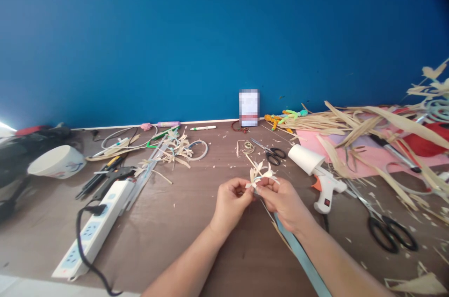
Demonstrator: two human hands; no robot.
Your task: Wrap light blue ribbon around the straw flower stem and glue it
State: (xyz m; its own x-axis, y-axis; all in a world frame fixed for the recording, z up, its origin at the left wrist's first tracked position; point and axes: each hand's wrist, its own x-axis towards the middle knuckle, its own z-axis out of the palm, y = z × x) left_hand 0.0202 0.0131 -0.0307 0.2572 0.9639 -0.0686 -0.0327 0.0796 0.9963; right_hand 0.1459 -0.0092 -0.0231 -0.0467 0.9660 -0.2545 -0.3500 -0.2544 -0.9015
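Note:
Both my hands meet over the middle of the brown table. My left hand (230, 203) is closed in a pinch on the left side of a small pale straw flower (260, 174). My right hand (285, 203) is closed on its base from the right, petals sticking up above the fingers. A light blue strip (306, 262) runs from under my right hand along my forearm toward the near edge.
A white glue gun (324, 184) lies right of my hands, black scissors (387, 229) beyond it, smaller scissors (271, 152) behind. A white power strip (96, 227) with black cord lies left, a white bowl (58, 162) far left. Dried leaves (368, 124) pile at right.

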